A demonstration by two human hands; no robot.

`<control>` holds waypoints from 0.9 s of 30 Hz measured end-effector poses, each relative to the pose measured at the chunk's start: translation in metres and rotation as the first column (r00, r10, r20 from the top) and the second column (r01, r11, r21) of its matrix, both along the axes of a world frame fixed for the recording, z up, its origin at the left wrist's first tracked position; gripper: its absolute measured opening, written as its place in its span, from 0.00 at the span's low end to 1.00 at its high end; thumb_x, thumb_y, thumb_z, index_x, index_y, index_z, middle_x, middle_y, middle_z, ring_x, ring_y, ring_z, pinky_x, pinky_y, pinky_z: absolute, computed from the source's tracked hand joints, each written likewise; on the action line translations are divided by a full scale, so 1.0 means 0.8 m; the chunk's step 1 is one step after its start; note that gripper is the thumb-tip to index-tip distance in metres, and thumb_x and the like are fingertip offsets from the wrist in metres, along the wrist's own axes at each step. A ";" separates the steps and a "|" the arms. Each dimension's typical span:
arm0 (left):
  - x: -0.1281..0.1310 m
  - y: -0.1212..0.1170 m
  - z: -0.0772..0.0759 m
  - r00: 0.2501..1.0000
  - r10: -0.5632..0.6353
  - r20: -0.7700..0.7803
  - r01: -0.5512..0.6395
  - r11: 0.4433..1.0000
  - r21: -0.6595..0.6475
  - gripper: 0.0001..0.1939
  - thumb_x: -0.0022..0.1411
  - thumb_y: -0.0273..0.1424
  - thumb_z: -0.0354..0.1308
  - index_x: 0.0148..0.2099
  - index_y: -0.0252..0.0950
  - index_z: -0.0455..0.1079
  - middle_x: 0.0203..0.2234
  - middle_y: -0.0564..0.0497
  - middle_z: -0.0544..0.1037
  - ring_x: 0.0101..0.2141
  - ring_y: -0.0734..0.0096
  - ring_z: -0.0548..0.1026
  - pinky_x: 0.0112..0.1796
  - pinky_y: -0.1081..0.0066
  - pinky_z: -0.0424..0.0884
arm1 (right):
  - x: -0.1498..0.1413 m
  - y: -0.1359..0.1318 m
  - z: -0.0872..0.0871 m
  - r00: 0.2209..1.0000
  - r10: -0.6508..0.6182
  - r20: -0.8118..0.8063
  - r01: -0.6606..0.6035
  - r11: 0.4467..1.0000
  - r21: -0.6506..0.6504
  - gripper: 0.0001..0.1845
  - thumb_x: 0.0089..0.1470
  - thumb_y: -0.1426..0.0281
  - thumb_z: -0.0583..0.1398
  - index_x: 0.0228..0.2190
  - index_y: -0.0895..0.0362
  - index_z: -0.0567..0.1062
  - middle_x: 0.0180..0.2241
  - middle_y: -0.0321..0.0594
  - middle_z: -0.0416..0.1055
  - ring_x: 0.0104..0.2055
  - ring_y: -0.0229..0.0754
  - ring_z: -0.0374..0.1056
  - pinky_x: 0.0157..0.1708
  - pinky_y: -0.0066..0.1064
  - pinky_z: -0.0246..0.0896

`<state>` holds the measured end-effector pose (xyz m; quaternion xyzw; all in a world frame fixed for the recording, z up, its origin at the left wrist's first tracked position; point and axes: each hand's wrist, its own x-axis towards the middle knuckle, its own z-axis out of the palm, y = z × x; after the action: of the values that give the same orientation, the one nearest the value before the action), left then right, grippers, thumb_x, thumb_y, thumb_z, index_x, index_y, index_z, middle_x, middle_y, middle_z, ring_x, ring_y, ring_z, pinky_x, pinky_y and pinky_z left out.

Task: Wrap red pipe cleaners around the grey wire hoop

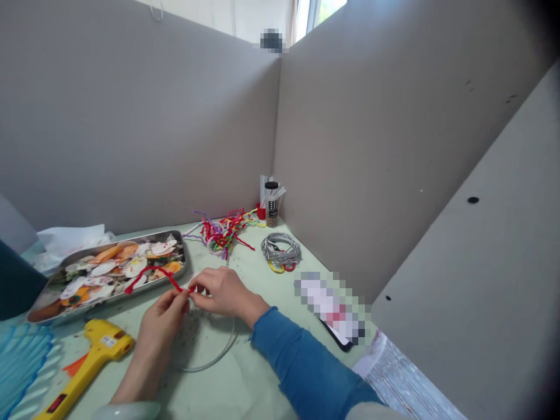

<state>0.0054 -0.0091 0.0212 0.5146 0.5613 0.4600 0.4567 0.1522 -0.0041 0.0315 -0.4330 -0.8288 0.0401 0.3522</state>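
One strand of soft, fuzzy red yarn (160, 269) is in the fingers, above the table and just in front of the tray; its free end arches out leftward to a thicker tip; the left hand (164, 315) has thumb and forefinger pressed together on it, and the right hand (225, 291) pinches it close by, thumb against fingertips, the two hands almost touching; below them shows the arc of one smooth, thin grey hoop (221, 353), and whether the yarn goes round it cannot be told.

Beside the left forearm lies one yellow plastic glue gun (102, 347); left of that, one translucent blue dish (26, 361), ribbed and scallop-edged; behind, one long metal tray (185, 254) with rounded corners is heaped with flat, shell-like pieces (135, 267), white and orange, too overlapped to count; white crumpled paper (72, 236) sits at its far side.

Farther back are a tangle of multicoloured yarn (223, 230), strands uncountable; one coil of grey hoops (282, 251) with a yellow and a red bit at its near edge; and one clear jar (272, 204), black-lidded, with brownish contents low inside; all rest on a pale green, lightly creased cloth (245, 373).
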 end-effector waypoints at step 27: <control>-0.008 0.001 -0.002 0.893 0.063 -0.445 0.053 0.968 0.244 0.17 0.53 0.46 0.52 0.30 0.36 0.67 0.21 0.54 0.72 0.24 0.69 0.68 0.26 0.74 0.61 | -0.011 0.002 -0.010 0.989 -0.145 0.006 0.145 0.989 -0.012 0.08 0.51 0.66 0.57 0.32 0.56 0.73 0.31 0.36 0.74 0.34 0.37 0.68 0.38 0.30 0.51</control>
<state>-0.0010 -0.0079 0.0197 0.6585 0.5907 0.3966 0.2450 0.1435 -0.0023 0.0238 -0.4943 -0.7959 0.0183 0.3492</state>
